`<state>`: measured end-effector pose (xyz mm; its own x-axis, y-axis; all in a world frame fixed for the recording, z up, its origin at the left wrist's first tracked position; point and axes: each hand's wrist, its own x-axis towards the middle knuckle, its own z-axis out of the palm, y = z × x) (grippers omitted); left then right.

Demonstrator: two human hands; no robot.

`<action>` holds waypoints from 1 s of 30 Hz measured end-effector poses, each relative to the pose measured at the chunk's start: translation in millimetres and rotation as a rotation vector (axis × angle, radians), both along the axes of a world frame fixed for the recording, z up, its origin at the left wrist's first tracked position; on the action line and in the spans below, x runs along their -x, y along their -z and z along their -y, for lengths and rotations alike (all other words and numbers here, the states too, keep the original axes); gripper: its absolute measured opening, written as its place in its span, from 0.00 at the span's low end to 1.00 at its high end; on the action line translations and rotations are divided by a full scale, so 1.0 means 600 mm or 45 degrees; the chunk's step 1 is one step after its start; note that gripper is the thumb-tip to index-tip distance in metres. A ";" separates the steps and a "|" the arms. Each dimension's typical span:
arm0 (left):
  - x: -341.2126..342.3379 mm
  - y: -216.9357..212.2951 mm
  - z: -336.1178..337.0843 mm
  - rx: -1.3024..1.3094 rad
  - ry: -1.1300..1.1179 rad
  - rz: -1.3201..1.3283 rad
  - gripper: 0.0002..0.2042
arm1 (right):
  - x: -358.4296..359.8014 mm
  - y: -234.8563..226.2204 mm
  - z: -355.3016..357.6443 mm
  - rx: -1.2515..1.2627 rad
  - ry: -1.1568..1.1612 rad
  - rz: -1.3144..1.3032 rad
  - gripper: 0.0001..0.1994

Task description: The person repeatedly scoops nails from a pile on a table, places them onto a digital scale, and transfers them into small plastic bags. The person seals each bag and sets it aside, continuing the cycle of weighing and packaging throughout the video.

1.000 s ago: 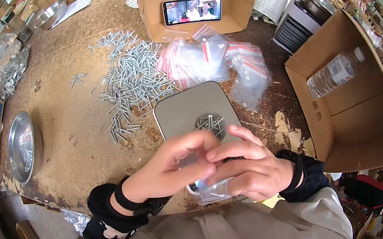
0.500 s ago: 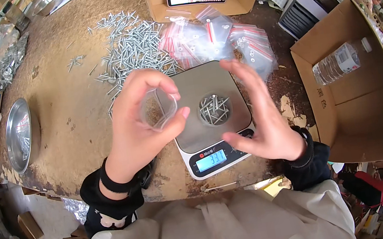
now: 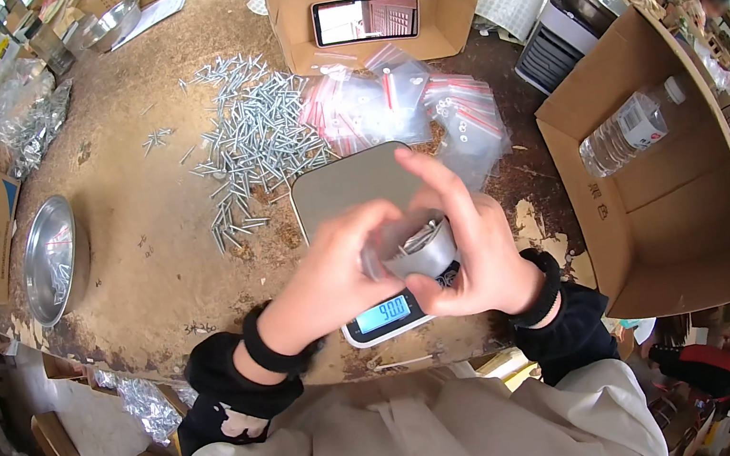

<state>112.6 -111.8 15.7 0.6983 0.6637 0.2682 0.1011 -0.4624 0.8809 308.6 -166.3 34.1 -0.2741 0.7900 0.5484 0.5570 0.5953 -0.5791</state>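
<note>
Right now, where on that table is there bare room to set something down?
Bare table lies between the metal bowl and the screw pile. It is crowded behind the scale, with small bags, and where both hands hold a bag.

Both hands, left hand (image 3: 334,272) and right hand (image 3: 471,254), hold a small clear bag (image 3: 417,248) of screws above the scale (image 3: 363,218); loose screws (image 3: 254,140) lie beyond.

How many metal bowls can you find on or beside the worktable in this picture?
2: one metal bowl at the table's left edge, another bowl at the far left corner. Others may be hidden among the clutter.
</note>
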 end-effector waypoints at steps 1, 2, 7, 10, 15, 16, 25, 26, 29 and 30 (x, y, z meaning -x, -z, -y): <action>-0.010 0.001 0.009 0.185 0.056 0.064 0.19 | -0.003 -0.007 0.003 0.002 -0.002 0.036 0.49; -0.017 0.001 0.017 0.369 0.113 0.128 0.19 | -0.005 -0.014 0.005 0.004 -0.004 0.072 0.49; -0.034 0.023 0.023 0.566 0.196 0.160 0.24 | -0.013 -0.031 0.016 0.063 0.002 0.088 0.49; -0.036 0.011 0.024 0.489 0.269 0.140 0.27 | -0.007 -0.035 0.022 0.146 0.036 0.147 0.49; -0.034 0.008 0.025 0.703 0.368 0.127 0.29 | -0.004 -0.053 0.035 0.480 0.079 0.163 0.43; -0.033 0.011 0.026 0.716 0.373 0.160 0.28 | -0.003 -0.054 0.037 0.501 0.081 0.162 0.44; -0.025 0.022 0.019 0.881 0.369 0.424 0.17 | -0.028 -0.034 0.024 0.391 0.093 -0.379 0.34; -0.022 0.022 0.014 0.836 0.379 0.484 0.18 | -0.028 -0.031 0.017 0.264 0.193 -0.158 0.34; -0.015 0.021 0.001 0.741 0.379 0.635 0.22 | -0.032 0.004 -0.001 0.117 0.410 0.374 0.35; -0.009 0.009 0.004 0.765 0.345 0.667 0.22 | -0.029 0.012 -0.002 0.153 0.361 0.406 0.34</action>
